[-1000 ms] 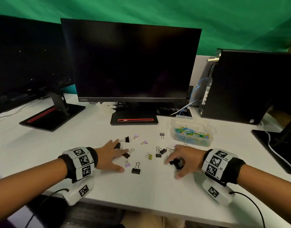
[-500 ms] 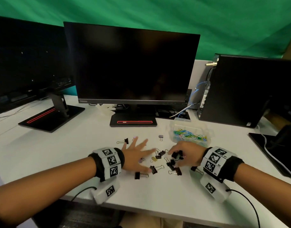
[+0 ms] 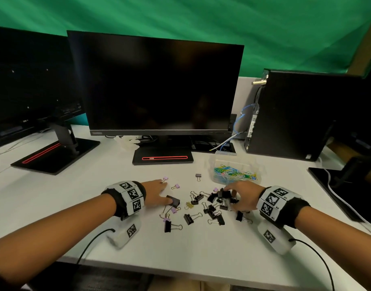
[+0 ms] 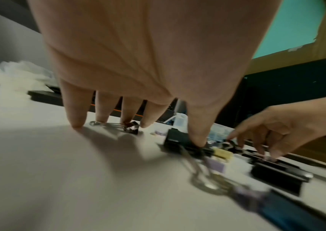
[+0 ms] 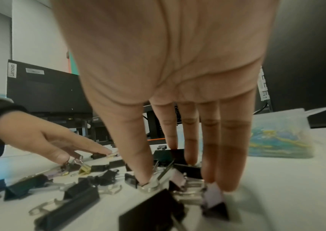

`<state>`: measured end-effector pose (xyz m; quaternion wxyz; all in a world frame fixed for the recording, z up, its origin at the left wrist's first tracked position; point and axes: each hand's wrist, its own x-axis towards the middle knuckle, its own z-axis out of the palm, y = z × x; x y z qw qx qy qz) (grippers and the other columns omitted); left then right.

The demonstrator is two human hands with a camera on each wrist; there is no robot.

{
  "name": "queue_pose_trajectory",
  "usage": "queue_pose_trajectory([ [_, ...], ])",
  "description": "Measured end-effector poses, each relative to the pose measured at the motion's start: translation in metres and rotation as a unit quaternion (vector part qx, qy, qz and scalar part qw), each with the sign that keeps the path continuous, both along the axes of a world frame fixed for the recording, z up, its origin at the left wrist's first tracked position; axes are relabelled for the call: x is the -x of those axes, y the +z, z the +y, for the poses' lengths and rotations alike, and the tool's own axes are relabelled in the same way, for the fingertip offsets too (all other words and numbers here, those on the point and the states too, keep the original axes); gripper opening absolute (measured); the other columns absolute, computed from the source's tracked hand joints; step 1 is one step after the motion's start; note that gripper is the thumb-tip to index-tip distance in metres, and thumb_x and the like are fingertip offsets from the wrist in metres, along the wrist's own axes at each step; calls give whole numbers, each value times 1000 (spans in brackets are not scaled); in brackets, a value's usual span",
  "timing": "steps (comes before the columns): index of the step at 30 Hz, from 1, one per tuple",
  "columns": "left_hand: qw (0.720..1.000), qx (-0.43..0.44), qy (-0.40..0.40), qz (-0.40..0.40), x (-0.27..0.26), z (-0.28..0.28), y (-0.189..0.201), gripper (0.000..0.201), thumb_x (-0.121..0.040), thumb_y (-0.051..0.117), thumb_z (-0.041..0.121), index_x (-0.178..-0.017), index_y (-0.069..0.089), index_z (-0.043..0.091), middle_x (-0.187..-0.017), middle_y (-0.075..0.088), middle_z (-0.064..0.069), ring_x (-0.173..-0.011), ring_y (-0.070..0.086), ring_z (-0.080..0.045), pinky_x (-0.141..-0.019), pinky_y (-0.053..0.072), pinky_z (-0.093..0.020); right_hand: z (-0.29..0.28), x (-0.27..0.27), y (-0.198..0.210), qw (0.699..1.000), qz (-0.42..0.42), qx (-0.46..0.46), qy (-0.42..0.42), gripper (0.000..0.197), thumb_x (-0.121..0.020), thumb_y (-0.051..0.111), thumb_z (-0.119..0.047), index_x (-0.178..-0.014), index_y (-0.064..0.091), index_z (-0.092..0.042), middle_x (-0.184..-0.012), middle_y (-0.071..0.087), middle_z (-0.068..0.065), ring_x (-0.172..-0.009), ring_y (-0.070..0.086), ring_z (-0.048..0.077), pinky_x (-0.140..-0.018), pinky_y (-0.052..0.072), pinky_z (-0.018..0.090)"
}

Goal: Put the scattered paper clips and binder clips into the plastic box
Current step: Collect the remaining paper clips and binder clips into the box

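Observation:
A clear plastic box [image 3: 251, 164] filled with coloured paper clips [image 3: 232, 174] stands right of centre on the white desk [image 3: 201, 248]. Several black binder clips [image 3: 217, 219] lie bunched between my hands, with a yellow clip [image 3: 188, 204] and small purple clips [image 3: 177, 186] among them. My left hand [image 3: 159, 192] lies flat with straight, spread fingers; its thumb [image 4: 197, 137] presses on a black clip [image 3: 173, 201]. My right hand [image 3: 237, 196] reaches down with straight fingers [image 5: 229, 171] onto a heap of black clips [image 3: 222, 195] just in front of the box. Neither hand grips anything.
A dark monitor [image 3: 159, 87] on a black stand [image 3: 162, 157] rises behind the clips. A second monitor base [image 3: 54, 156] sits at the left, a black computer tower [image 3: 295, 114] behind the box, and a white cable [image 3: 338, 196] at the right. One grey clip [image 3: 198, 176] lies apart.
Both hands have swept inward across the desk, and the scattered binder clips are now gathered into a tighter bunch between them. The right hand has moved forward, closer to the box.

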<state>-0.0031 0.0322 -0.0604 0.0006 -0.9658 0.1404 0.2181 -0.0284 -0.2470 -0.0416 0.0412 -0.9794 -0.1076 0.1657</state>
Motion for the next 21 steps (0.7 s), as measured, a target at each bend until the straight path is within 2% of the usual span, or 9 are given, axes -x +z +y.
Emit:
queue_pose_trajectory([
  [3, 998, 42, -48, 12, 13, -19, 2, 79, -91, 41, 57, -150, 12, 13, -157, 18, -8, -144, 23, -22, -118, 21, -34, 3, 1, -1, 997, 45, -68, -2, 63, -79, 66, -15, -137, 42, -23, -119, 56, 0, -60, 61, 5, -72, 55, 28],
  [4, 996, 61, -56, 22, 15, -23, 4, 83, -89, 45, 57, -150, 10, 15, -157, 17, -6, -144, 22, -21, -118, 21, -34, 3, 0, -1, 995, 51, -83, -3, 65, -79, 67, -15, -137, 41, -24, -116, 55, -2, -54, 60, 5, -70, 56, 28],
  [5, 995, 79, -61, 32, 16, -25, 6, 89, -85, 51, 59, -151, 6, 18, -158, 14, -5, -145, 19, -20, -119, 19, -34, 1, 0, 0, 995, 52, -87, -3, 68, -78, 69, -18, -139, 39, -25, -115, 53, -4, -58, 62, 7, -73, 57, 29],
  [7, 993, 88, -61, 46, 15, -23, 8, 108, -72, 64, 63, -150, -2, 27, -160, 1, -3, -148, 7, -19, -121, 14, -38, -5, 1, 5, 998, 31, -59, -1, 78, -73, 76, -30, -140, 36, -26, -121, 51, -4, -89, 65, 15, -89, 53, 32],
  [9, 996, 55, -55, 48, 14, -16, 10, 123, -59, 72, 67, -148, -7, 36, -160, -5, -3, -148, 1, -22, -121, 14, -44, -15, 2, 9, 999, 24, -27, -5, 96, -62, 82, -41, -142, 30, -30, -136, 44, -1, -117, 51, 18, -98, 48, 37],
  [12, 998, -16, -54, 30, 17, -7, 8, 129, -51, 75, 69, -146, -8, 42, -150, 15, -6, -140, 22, -29, -114, 28, -46, -23, 9, 7, 996, 78, -21, -24, 116, -54, 87, -42, -145, 16, -36, -146, 28, 0, -124, 44, 23, -90, 54, 43],
  [14, 998, -25, -41, 42, 17, -6, 5, 130, -49, 76, 69, -146, -7, 42, -143, 21, -5, -134, 34, -27, -110, 35, -43, -23, 11, 2, 996, 84, 17, -7, 121, -55, 86, -44, -147, 7, -36, -149, 22, 2, -134, 33, 26, -107, 39, 44],
  [16, 998, -9, -20, 59, 16, -8, 3, 130, -50, 77, 68, -147, -5, 40, -144, 20, -5, -135, 34, -27, -111, 35, -42, -18, 10, -2, 997, 71, 29, 7, 123, -57, 84, -46, -147, 2, -33, -148, 21, 5, -139, 25, 26, -114, 27, 39],
  [21, 998, 28, -8, 57, 11, -33, 5, 121, -62, 76, 58, -149, -2, 29, -155, 1, -9, -143, 22, -29, -116, 28, -39, 2, -5, -12, 998, 50, 0, 24, 123, -49, 84, -55, -145, 11, -36, -135, 32, 1, -132, 34, 24, -113, 30, 40],
])
